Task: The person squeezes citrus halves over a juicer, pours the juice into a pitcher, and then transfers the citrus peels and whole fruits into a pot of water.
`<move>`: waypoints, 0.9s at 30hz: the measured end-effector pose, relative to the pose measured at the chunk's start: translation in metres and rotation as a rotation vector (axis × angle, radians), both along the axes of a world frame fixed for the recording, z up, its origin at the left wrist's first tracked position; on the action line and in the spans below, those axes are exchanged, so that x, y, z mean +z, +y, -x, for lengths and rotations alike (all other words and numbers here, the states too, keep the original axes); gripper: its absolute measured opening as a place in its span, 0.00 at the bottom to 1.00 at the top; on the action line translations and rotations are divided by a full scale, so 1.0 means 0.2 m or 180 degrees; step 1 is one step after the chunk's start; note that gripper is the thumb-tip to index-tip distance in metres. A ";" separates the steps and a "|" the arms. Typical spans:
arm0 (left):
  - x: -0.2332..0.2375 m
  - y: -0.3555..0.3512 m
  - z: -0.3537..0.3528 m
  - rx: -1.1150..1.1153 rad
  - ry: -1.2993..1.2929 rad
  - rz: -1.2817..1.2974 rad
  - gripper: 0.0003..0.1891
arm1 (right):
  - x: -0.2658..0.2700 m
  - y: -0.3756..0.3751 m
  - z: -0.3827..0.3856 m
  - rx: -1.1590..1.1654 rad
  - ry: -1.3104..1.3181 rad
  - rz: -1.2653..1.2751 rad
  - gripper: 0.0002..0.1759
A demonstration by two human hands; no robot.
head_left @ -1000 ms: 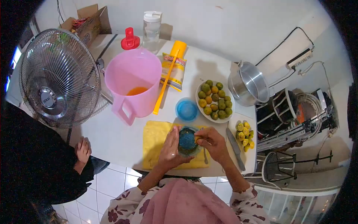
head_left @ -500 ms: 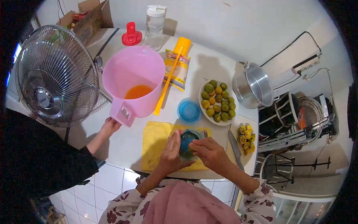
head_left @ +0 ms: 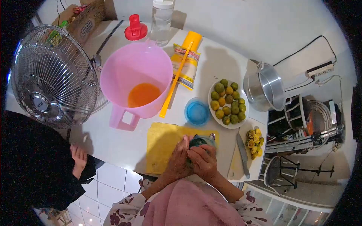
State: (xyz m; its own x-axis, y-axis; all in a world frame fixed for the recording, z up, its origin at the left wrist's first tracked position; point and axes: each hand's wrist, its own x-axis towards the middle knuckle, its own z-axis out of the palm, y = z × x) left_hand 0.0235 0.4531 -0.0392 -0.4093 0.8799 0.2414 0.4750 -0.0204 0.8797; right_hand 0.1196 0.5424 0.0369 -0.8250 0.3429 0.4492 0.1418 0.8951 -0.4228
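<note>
My left hand point(head_left: 177, 160) is wrapped round the near left side of a clear glass bowl point(head_left: 208, 140) with something dark blue-green inside. Bent fingers of my right hand point(head_left: 203, 160) press together over the bowl's near side; what they hold, if anything, is hidden. Under the bowl lies a yellow cloth point(head_left: 160, 145). Just beyond it stands a blue bowl point(head_left: 197, 112). To the right are a plate of green and orange citrus fruits point(head_left: 227, 109), a knife point(head_left: 243, 156) on a board, and squeezed citrus halves point(head_left: 255, 142).
A pink jug point(head_left: 132, 75) with orange liquid stands at the left, near a fan point(head_left: 52, 75). Behind are a red lid point(head_left: 135, 30), a clear bottle point(head_left: 162, 24) and a yellow packet point(head_left: 184, 66). A metal pot point(head_left: 265, 87) stands right. A co-worker's hand point(head_left: 78, 157) is at the left edge.
The co-worker's hand has let go of the pink jug's handle area and drawn back left. My right hand has moved closer to my left hand, with its fingers curled lower over the bowl.
</note>
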 end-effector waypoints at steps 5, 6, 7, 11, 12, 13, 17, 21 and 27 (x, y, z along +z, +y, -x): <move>-0.31 0.01 -0.06 -0.0297 -0.2762 0.0147 0.56 | 0.06 0.00 0.06 -0.0009 0.0143 0.0156 0.13; -0.22 0.01 -0.05 -0.0303 -0.2767 0.0153 0.56 | 0.09 0.01 0.07 -0.0163 0.0189 0.0528 0.12; -0.02 0.01 -0.01 -0.0056 -0.1229 -0.0137 0.57 | 0.10 0.03 0.06 -0.0322 0.0243 0.0899 0.11; 0.10 0.00 -0.01 0.0010 0.0157 -0.0242 0.61 | 0.06 0.06 -0.02 -0.0853 0.0530 0.1771 0.09; 0.12 0.00 0.00 -0.0008 0.0170 -0.0239 0.61 | 0.04 0.07 -0.04 -0.0869 0.0605 0.1960 0.09; 0.14 0.01 0.00 0.0004 0.0281 -0.0255 0.61 | 0.03 0.07 -0.06 -0.0884 0.0679 0.2149 0.10; 0.16 -0.01 -0.02 0.0064 0.0420 -0.0055 0.60 | 0.04 0.06 -0.09 -0.0924 0.0758 0.2101 0.09; 0.19 -0.02 0.00 0.0059 0.0469 0.0136 0.59 | 0.05 0.01 -0.08 -0.0875 0.0721 0.1852 0.11; 0.22 -0.06 0.00 0.0139 0.0653 0.0150 0.60 | 0.11 0.02 -0.12 -0.0411 0.0252 0.0689 0.16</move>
State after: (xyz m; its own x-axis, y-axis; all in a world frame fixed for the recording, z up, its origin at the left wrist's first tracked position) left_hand 0.0228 0.4419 0.0040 -0.3939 0.8746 0.2826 0.6437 0.0430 0.7641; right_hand 0.1436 0.5470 0.0591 -0.7333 0.5383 0.4153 0.2079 0.7591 -0.6169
